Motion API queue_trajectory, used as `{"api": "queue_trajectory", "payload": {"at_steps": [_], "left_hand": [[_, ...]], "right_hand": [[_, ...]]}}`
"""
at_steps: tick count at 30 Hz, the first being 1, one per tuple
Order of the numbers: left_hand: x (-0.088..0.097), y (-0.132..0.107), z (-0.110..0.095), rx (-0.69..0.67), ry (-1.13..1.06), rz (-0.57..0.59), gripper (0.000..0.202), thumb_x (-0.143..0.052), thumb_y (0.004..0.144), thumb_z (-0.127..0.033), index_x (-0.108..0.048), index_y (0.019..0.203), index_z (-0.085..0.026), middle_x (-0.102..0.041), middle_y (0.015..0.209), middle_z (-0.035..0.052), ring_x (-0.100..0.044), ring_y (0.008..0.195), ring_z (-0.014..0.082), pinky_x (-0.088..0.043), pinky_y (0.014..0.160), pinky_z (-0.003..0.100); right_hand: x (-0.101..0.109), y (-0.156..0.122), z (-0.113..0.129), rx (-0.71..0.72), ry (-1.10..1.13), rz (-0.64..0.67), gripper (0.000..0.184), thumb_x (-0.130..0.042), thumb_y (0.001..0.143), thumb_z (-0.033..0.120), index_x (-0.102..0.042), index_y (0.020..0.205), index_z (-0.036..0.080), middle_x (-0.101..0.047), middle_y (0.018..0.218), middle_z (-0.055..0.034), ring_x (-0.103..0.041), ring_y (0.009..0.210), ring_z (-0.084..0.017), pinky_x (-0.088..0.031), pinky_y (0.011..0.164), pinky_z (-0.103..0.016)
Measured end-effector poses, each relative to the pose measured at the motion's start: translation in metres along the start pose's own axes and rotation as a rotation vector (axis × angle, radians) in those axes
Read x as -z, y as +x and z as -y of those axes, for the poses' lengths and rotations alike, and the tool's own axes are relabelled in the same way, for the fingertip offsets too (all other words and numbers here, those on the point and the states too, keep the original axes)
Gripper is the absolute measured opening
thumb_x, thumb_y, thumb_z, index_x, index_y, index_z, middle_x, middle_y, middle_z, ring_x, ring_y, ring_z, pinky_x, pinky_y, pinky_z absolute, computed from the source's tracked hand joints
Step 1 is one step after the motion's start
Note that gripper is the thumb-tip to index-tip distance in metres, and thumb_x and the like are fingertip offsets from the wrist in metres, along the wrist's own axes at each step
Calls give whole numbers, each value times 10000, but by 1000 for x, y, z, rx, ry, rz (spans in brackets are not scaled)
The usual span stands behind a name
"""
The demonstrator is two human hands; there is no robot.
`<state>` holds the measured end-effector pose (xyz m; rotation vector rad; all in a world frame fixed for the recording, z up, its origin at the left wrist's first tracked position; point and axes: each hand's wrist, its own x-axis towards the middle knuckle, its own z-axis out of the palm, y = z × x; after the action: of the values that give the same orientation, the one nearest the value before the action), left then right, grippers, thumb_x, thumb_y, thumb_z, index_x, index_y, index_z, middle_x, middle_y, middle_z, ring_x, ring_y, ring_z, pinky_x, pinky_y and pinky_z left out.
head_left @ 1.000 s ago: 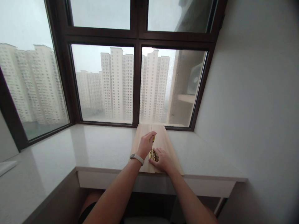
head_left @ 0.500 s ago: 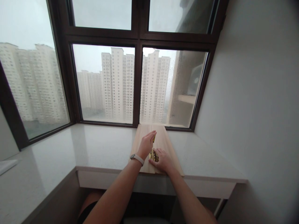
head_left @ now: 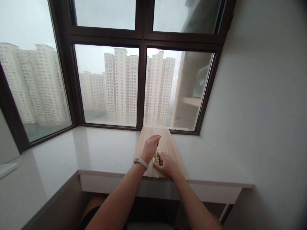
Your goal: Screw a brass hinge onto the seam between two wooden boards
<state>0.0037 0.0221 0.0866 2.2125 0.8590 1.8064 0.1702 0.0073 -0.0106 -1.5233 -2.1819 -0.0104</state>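
Observation:
Two pale wooden boards [head_left: 173, 150] lie side by side on the white counter, a thin seam between them. On the seam rests a shiny gold-coloured hinge [head_left: 157, 159]. My right hand [head_left: 166, 164] presses it down, thumb at its near end and fingers along its far side. Above it, my left hand [head_left: 150, 147], with a pale-banded watch on the wrist, is closed around a screwdriver [head_left: 157, 142] with a yellow and black handle. Most of the handle is hidden by my fingers. The thin shaft points down toward the hinge; whether its tip touches a screw is too small to tell.
The white counter [head_left: 105, 150] runs along dark-framed windows [head_left: 141, 83] and ends at a front edge near my forearms. A white wall [head_left: 254, 95] rises on the right. A flat white object [head_left: 8, 169] lies at the far left.
Both hands stay in nearly the same place over the boards. The fingers of my left hand have shifted very slightly around the screwdriver.

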Motion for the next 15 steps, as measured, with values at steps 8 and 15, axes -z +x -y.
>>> {"api": "queue_trajectory", "payload": {"at_steps": [8, 15], "left_hand": [[0, 0, 0, 1, 50, -5, 293, -493, 1007, -203, -706, 1205, -245, -685, 1217, 70, -654, 1114, 188, -538, 1011, 370], [-2, -1, 3, 0, 3, 32, 356, -433, 1015, -181, -666, 1278, -242, -661, 1318, 66, -619, 1231, 203, -503, 1092, 436]], "right_hand": [[2, 0, 1, -8, 8, 14, 834, -557, 809, 737, -506, 1458, 216, -495, 1488, -138, -419, 1381, -323, -286, 1156, -436], [2, 0, 2, -8, 18, 15, 810, -591, 800, 712, -511, 1454, 241, -509, 1476, -124, -432, 1365, -328, -296, 1146, -448]]}}
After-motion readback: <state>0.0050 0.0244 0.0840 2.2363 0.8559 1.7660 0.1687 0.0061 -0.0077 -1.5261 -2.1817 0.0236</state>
